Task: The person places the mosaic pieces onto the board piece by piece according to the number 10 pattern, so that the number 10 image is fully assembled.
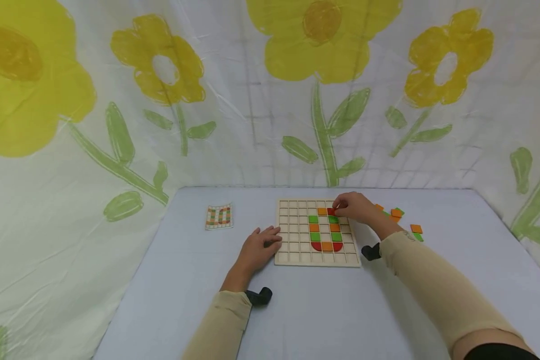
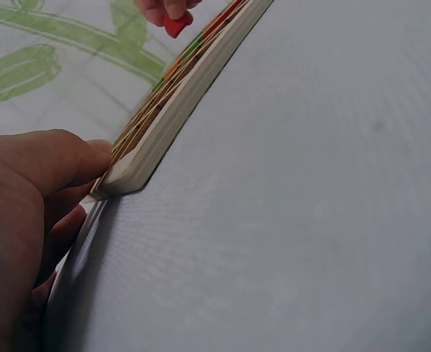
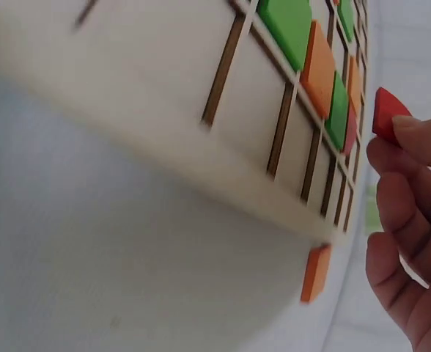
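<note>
So the red tile (image 3: 386, 117) is up off the surface, just above the far right part of the gridded board (image 1: 292, 258) and right by an orange tile (image 1: 322, 211) in the far row. It has a curved edge, kinda like the red corner tiles (image 1: 337, 246) at the near end of the ring, and I'd guess it's pinched at one end so most of that shape is visible.

The right hand (image 1: 354, 207) has a narrow grip: thumb and fingertip nipping the tile, other fingers loosely bent and holding nothing.

The left hand (image 1: 257, 248) rests at the board's left edge, thumb on the rim, fingers fairly spread. That grip is looser, touching rather than lifting. Probably there so the board doesn't slide; can't tell how hard it presses.

Further out, loose tiles (image 1: 416, 228) in orange and green lie on the worktop (image 1: 306, 310) to the right, handy for that right hand I reckon. The small patterned card (image 1: 219, 216) lies to the left with nothing over it, likely so it's easy to glance at. Behind everything hangs a flowery white curtain (image 1: 225, 165).
</note>
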{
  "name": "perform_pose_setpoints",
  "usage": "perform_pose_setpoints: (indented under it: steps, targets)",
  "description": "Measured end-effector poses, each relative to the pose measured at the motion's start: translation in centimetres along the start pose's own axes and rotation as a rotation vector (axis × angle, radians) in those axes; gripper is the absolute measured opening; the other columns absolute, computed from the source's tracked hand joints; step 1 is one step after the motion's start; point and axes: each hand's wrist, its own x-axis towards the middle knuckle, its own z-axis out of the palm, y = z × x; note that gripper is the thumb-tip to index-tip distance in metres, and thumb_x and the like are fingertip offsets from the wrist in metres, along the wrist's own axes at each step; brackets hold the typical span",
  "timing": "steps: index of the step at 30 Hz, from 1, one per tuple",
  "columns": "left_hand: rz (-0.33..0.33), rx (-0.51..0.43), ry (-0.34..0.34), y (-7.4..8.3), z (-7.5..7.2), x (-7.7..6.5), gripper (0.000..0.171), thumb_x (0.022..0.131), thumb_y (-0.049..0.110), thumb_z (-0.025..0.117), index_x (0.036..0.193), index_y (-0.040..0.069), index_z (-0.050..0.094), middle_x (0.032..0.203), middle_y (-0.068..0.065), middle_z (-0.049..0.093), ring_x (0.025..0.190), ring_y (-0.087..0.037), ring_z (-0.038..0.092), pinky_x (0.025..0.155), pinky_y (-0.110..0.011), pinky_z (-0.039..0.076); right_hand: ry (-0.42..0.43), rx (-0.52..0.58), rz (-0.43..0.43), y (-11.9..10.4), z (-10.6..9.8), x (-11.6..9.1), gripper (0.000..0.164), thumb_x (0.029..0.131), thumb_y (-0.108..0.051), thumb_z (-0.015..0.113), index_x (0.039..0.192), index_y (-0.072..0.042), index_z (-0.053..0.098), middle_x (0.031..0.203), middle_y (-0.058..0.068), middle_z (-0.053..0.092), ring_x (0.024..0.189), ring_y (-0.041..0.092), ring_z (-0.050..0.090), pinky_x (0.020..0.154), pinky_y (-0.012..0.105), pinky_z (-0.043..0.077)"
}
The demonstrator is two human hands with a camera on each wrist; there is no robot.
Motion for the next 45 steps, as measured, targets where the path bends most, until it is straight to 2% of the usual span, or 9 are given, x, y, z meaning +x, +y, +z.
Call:
perform_pose_setpoints:
  steps: [6, 13, 18, 25, 28, 31, 36, 40, 45]
  targets:
    - [0.016, -0.001, 0.002, -0.1, 0.1, 0.1, 0.022, 0.094, 0.022, 0.067, 0.112, 0.011, 0.074, 0.139, 0.003, 0.059, 0.136, -0.017, 0.049, 0.125, -0.042, 0.021, -0.002, -0.012, -0.048, -1.6, 1.5, 1.9, 0.023, 0.098, -0.015, 0.060, 0.117, -0.008, 0.070, 0.110, 0.011, 0.070, 0.094, 0.023, 0.063, 0.081, 0.040, 0.056]
    - [0.041, 0.006, -0.008, -0.1, 0.4, 0.1, 0.022, 0.094, 0.023, 0.066, 0.111, 0.011, 0.075, 0.139, 0.002, 0.060, 0.136, -0.017, 0.050, 0.125, -0.041, 0.021, 0.009, -0.023, -0.043, -2.9, 3.2, 3.3, 0.023, 0.098, -0.015, 0.058, 0.116, -0.008, 0.069, 0.108, 0.010, 0.070, 0.093, 0.023, 0.064, 0.080, 0.038, 0.056]
    - [0.049, 0.009, -0.004, 0.1, 0.4, 0.1, 0.021, 0.094, 0.023, 0.066, 0.110, 0.011, 0.075, 0.138, 0.002, 0.060, 0.135, -0.017, 0.050, 0.124, -0.042, 0.022, 0.016, -0.047, -0.021, -3.5, 3.5, 3.5, 0.024, 0.098, -0.017, 0.058, 0.116, -0.007, 0.070, 0.112, 0.012, 0.069, 0.096, 0.025, 0.063, 0.085, 0.042, 0.055]
    - [0.043, 0.014, 0.003, 0.1, 0.3, 0.2, 0.021, 0.094, 0.022, 0.066, 0.110, 0.012, 0.075, 0.139, 0.002, 0.059, 0.136, -0.017, 0.049, 0.125, -0.041, 0.021, -0.006, -0.098, -0.024, -4.0, 3.3, 3.4, 0.027, 0.099, -0.017, 0.057, 0.120, -0.005, 0.070, 0.122, 0.016, 0.065, 0.109, 0.031, 0.061, 0.093, 0.046, 0.054]
    - [0.040, 0.024, 0.004, 0.0, 0.2, 0.2, 0.021, 0.095, 0.023, 0.066, 0.110, 0.012, 0.075, 0.139, 0.002, 0.059, 0.136, -0.017, 0.049, 0.125, -0.041, 0.022, -0.026, -0.106, -0.023, -4.1, 3.3, 3.4, 0.026, 0.100, -0.015, 0.056, 0.120, -0.006, 0.071, 0.123, 0.016, 0.064, 0.110, 0.031, 0.061, 0.092, 0.044, 0.054]
    - [0.029, 0.033, 0.002, 0.1, 0.1, 0.1, 0.022, 0.095, 0.024, 0.066, 0.110, 0.012, 0.075, 0.140, 0.002, 0.059, 0.136, -0.017, 0.050, 0.124, -0.042, 0.022, -0.040, -0.109, -0.031, -4.2, 3.4, 3.5, 0.027, 0.100, -0.014, 0.055, 0.120, -0.007, 0.071, 0.124, 0.015, 0.064, 0.104, 0.028, 0.062, 0.082, 0.040, 0.054]
    - [0.006, 0.037, -0.001, 0.2, -0.1, 0.0, 0.023, 0.095, 0.025, 0.066, 0.112, 0.012, 0.074, 0.140, 0.002, 0.059, 0.136, -0.018, 0.050, 0.124, -0.043, 0.022, -0.062, -0.153, -0.083, -4.5, 3.6, 3.6, 0.025, 0.099, -0.013, 0.055, 0.114, -0.009, 0.074, 0.116, 0.013, 0.065, 0.095, 0.025, 0.059, 0.074, 0.035, 0.049]
    - [0.001, 0.032, 0.000, 0.2, 0.0, -0.1, 0.022, 0.095, 0.023, 0.066, 0.111, 0.012, 0.074, 0.140, 0.002, 0.059, 0.136, -0.017, 0.050, 0.124, -0.043, 0.022, -0.067, -0.195, -0.101, -4.6, 3.6, 3.3, 0.024, 0.099, -0.012, 0.055, 0.113, -0.009, 0.075, 0.109, 0.012, 0.064, 0.093, 0.024, 0.056, 0.074, 0.035, 0.049]
    - [0.002, 0.032, 0.004, 0.1, 0.0, 0.0, 0.020, 0.094, 0.022, 0.067, 0.110, 0.012, 0.075, 0.139, 0.002, 0.059, 0.135, -0.017, 0.050, 0.124, -0.044, 0.022, -0.050, -0.200, -0.075, -4.1, 3.3, 3.1, 0.026, 0.100, -0.015, 0.055, 0.118, -0.012, 0.073, 0.117, 0.012, 0.063, 0.101, 0.026, 0.059, 0.080, 0.039, 0.052]
